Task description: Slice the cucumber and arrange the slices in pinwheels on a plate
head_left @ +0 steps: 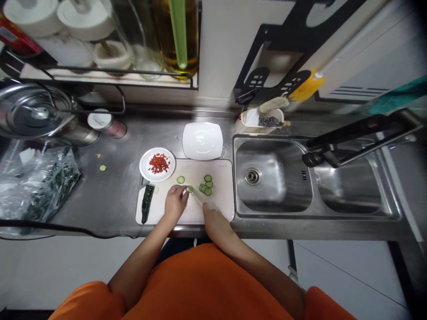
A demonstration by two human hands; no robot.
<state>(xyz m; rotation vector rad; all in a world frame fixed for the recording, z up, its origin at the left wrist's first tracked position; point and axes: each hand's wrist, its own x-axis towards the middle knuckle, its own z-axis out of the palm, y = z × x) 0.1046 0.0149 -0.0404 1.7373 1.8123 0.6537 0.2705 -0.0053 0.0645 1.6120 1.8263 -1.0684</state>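
Note:
My right hand point(217, 226) is closed on a knife point(201, 196), whose pale blade slants up and left over the white cutting board point(225, 209). My left hand point(175, 202) is closed at the board's middle, its fingertips on a small green cucumber piece point(190, 188) by the blade's tip. Several cucumber slices point(207, 185) lie in a group right of the blade. One loose slice point(180, 179) is above my left hand. A dark green length of cucumber point(147, 203) rests along the board's left edge.
A white plate of chopped red bits point(144, 164) overlaps the board's upper left corner. Behind the board stands a white square dish point(202, 140). The steel sink point(273, 213) is to the right. A plastic bag of greens point(50, 191) and a steel pot point(80, 129) are left.

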